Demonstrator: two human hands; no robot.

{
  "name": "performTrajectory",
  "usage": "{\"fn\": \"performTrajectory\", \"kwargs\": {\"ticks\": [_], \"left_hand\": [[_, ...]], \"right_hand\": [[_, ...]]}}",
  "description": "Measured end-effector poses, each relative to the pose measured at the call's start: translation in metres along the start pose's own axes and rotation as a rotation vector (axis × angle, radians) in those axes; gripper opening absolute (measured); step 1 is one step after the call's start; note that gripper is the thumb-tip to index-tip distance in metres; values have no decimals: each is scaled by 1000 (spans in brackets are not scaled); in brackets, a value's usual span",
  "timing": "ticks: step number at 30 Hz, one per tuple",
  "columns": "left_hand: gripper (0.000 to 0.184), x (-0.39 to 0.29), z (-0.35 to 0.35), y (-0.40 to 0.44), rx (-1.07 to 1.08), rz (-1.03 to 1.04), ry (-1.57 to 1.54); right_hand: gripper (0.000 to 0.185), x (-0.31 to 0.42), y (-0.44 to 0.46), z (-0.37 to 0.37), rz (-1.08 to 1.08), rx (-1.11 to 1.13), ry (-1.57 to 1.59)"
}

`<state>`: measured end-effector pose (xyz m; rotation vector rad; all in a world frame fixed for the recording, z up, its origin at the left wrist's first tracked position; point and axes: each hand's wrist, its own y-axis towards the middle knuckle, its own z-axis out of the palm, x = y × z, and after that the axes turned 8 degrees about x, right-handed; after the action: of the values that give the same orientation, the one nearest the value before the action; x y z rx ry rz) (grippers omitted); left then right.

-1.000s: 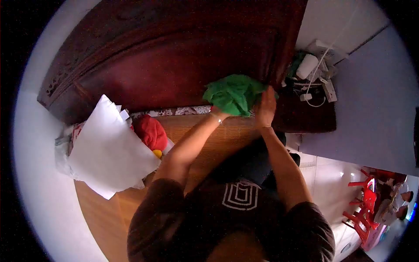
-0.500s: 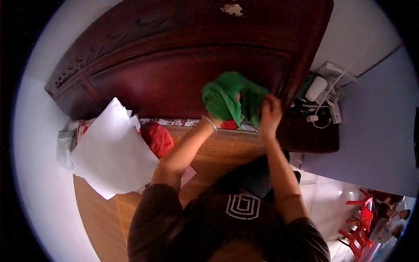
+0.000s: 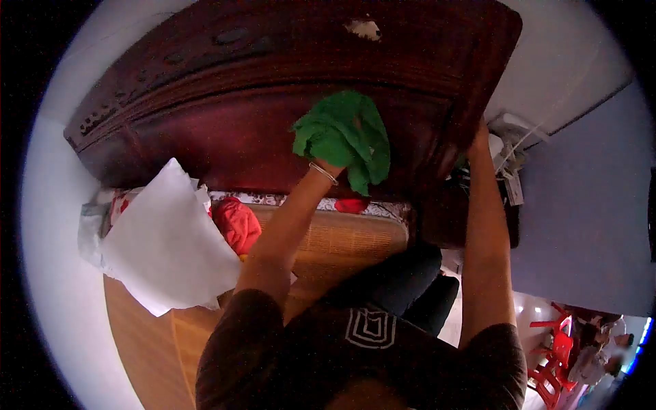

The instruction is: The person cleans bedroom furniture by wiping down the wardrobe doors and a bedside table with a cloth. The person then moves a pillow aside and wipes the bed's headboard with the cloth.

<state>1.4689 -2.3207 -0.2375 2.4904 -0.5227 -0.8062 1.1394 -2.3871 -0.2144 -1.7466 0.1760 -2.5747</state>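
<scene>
A crumpled green cloth (image 3: 342, 133) is bunched over my left hand (image 3: 331, 168), which grips it in front of the dark red-brown wooden headboard (image 3: 225, 140). The cloth covers most of those fingers. My right hand (image 3: 480, 141) is at the right edge of the headboard, close to the cluttered bedside cabinet (image 3: 447, 222). Its fingers are dark and partly hidden there, so their grip cannot be made out. A bracelet circles my left wrist.
A white pillow (image 3: 171, 246) and a red cloth (image 3: 238, 225) lie on the bed mat (image 3: 355, 236) at left. Cables and small items, including a white power strip (image 3: 514, 188), crowd the cabinet. Red plastic chairs (image 3: 562, 348) and people appear at far right.
My right hand has left the green cloth and moved right to the headboard's edge. My left hand has shifted the cloth slightly left and up.
</scene>
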Motion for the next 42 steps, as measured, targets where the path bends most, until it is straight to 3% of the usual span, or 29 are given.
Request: {"fn": "performTrajectory", "kwargs": {"ticks": [2, 4, 6, 7, 10, 11, 12, 13, 14, 16, 17, 19, 20, 22, 23, 25, 26, 28, 30, 33, 35, 37, 38, 39, 42], "left_hand": [[44, 14, 15, -5, -10, 29, -162], [45, 4, 10, -5, -7, 51, -333], [45, -11, -3, -4, -69, 17, 68], [45, -16, -8, -1, -69, 18, 73], [44, -18, -6, 4, 62, -123, -174], [43, -10, 4, 2, 49, -150, -556], [42, -4, 13, 0, 30, -170, -939], [42, -2, 16, 2, 13, -173, -930], [41, 0, 20, 4, 16, -96, -775], [40, 0, 17, 3, 12, -35, -610], [41, 0, 13, 2, 76, -23, -495], [42, -4, 4, 3, 122, -21, -373], [41, -6, 0, 3, 119, 15, -249], [40, -4, 1, 3, 116, 40, -118], [40, 2, 7, 4, 118, 33, -167], [40, 7, 15, 2, 112, 18, -211], [41, 7, 18, 0, 57, 19, -100], [41, 12, 8, -2, -6, 18, 18], [45, 30, -13, -3, 97, 74, 208], [46, 86, -19, -19, 18, 101, -27], [54, 113, -52, -22, 180, -81, 436], [50, 140, -64, -48, -374, -433, -149], [50, 156, -85, -59, -317, -614, -286], [49, 172, -103, -63, -259, -795, -423], [39, 281, -32, -97, -496, -534, 489]], "right_hand": [[51, -2, 16, -3, -46, 118, 147], [49, 0, 19, 7, -18, 62, 128], [47, 1, 18, 12, 16, 22, 110], [46, 1, 17, 14, 30, 11, 102], [42, -1, 9, 13, 66, -1, 91], [42, -4, 5, 13, 69, 14, 88], [42, -8, -1, 6, -43, 54, -110], [42, -9, -6, 4, -161, 94, -305], [42, -9, -8, 4, -163, 112, -303], [54, -11, -16, 4, 4, -2, 188], [54, -16, -21, 4, 11, 14, 185], [51, -30, -31, 6, -201, -127, 75], [51, -33, -41, 8, -195, -111, 71], [47, -28, -85, 43, -584, -390, -620], [47, -36, -103, 56, -579, -378, -619], [42, -50, -132, 86, -784, -251, -899], [42, -55, -138, 105, -785, -239, -899], [41, -60, -146, 134, -806, 26, -1107], [41, -52, -147, 143, -799, 41, -1106], [42, -34, -153, 143, -830, 50, -1134], [42, -28, -154, 134, -890, 29, -1141], [41, -34, -161, 121, -826, 22, -1132], [41, -41, -164, 115, -753, 13, -1122], [41, -55, -167, 112, -818, 12, -1193], [44, -111, -171, 146, -649, 318, -1003]]}}
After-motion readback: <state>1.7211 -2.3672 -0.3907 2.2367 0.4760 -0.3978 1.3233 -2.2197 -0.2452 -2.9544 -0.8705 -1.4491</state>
